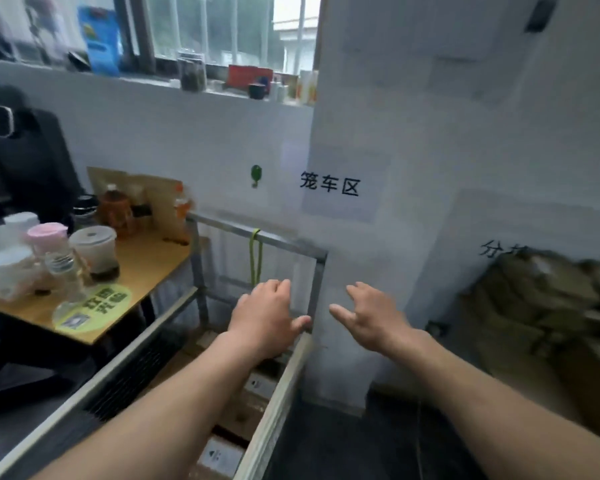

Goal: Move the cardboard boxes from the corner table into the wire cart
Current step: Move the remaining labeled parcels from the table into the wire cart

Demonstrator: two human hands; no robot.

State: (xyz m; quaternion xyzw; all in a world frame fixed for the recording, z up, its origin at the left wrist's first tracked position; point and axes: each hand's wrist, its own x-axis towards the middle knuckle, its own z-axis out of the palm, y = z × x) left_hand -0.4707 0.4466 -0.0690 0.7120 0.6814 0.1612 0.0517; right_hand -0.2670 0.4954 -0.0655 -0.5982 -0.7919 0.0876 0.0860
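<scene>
Fingers on the left hand are relaxed and a bit bent, holding nothing. The right hand is the same deal, fingers spread, empty. Both hover side by side over the far right corner of the wire cart. The left thumb sits right at the cart's corner post, can't tell if it's actually touching. Some cardboard boxes with white labels lie down inside the cart, under the left forearm. A blurry pile of boxes sits off to the right against the wall. A green strap hangs off the cart's back rail. The wooden table on the left holds cups and bottles.
</scene>
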